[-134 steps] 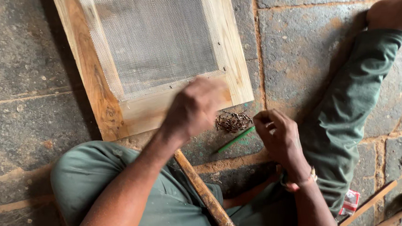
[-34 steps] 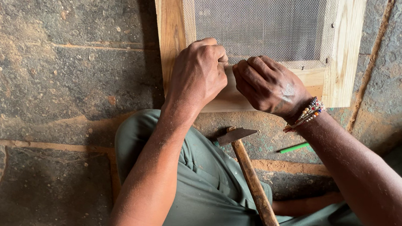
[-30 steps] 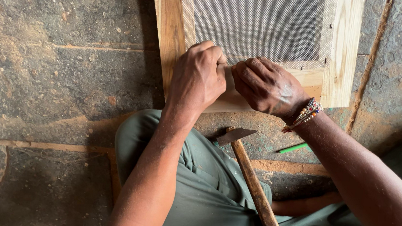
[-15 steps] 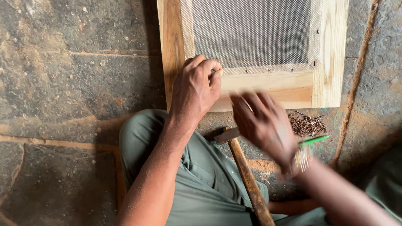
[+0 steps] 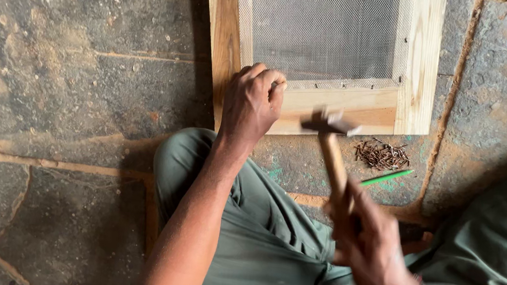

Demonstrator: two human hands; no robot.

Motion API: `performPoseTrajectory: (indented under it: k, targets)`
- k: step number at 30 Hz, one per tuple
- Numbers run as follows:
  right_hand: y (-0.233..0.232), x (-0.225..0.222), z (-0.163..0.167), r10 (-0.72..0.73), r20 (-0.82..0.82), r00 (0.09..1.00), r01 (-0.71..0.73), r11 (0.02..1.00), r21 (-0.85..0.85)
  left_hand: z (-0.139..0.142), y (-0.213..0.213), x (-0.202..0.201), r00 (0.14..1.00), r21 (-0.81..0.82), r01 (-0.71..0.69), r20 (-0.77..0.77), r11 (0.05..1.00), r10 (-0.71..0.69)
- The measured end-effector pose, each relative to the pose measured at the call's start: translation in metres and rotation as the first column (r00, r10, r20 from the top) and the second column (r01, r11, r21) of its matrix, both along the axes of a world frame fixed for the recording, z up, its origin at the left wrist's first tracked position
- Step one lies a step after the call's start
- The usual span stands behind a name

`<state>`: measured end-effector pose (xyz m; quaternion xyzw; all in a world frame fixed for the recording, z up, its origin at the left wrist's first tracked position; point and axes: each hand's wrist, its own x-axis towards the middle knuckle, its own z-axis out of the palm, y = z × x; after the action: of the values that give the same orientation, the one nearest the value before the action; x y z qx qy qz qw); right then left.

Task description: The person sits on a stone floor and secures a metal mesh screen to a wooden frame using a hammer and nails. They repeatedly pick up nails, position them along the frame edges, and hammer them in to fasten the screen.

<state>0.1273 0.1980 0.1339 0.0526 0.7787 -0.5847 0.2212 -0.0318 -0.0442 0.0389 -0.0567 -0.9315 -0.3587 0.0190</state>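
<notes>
A wooden frame [image 5: 419, 65] with wire mesh [image 5: 325, 26] stretched over it lies on the stone floor. My left hand [image 5: 252, 102] rests on the frame's bottom rail at the mesh's lower left corner, fingers curled as if pinching something small that I cannot make out. My right hand [image 5: 370, 244] grips the wooden handle of a hammer [image 5: 330, 137], blurred with motion. The hammer's metal head hovers over the bottom rail, just right of my left hand.
A small pile of nails [image 5: 382, 154] lies on the floor below the frame's right corner, with a green pencil [image 5: 386, 177] beside it. My legs in green trousers [image 5: 257, 234] stretch under my arms. Grey stone slabs [image 5: 75, 84] surround everything.
My right hand left the frame's rail, dropped to the hammer lying on my lap, took its handle and lifted the head over the rail. My left hand stayed on the frame.
</notes>
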Motion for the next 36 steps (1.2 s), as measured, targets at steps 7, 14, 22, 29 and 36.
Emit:
performPoseTrajectory:
  k: [7, 14, 22, 29, 36]
  targets:
    - [-0.025, -0.073, -0.005, 0.276, -0.338, 0.900, -0.086, 0.872, 0.483, -0.004, 0.003, 0.001, 0.994, 0.016, -0.001, -0.113, 1.000, 0.003]
    - [-0.035, -0.084, 0.010, 0.319, -0.382, 0.867, -0.116, 0.876, 0.468, -0.015, 0.003, 0.003, 0.996, -0.005, 0.000, -0.092, 1.000, 0.000]
    - [-0.031, -0.089, 0.005, 0.351, -0.269, 0.897, -0.159, 0.824, 0.544, -0.024, 0.002, 0.001, 0.997, 0.023, -0.025, 0.078, 0.999, 0.023]
    - [-0.037, -0.086, 0.009, 0.327, -0.480, 0.814, -0.075, 0.879, 0.471, 0.013, -0.031, -0.021, 0.913, -0.004, -0.401, 0.085, 0.916, 0.400]
    - [-0.034, -0.091, 0.014, 0.356, -0.298, 0.886, -0.140, 0.817, 0.559, 0.032, -0.027, -0.029, 0.818, 0.052, -0.460, 0.413, 0.886, 0.400]
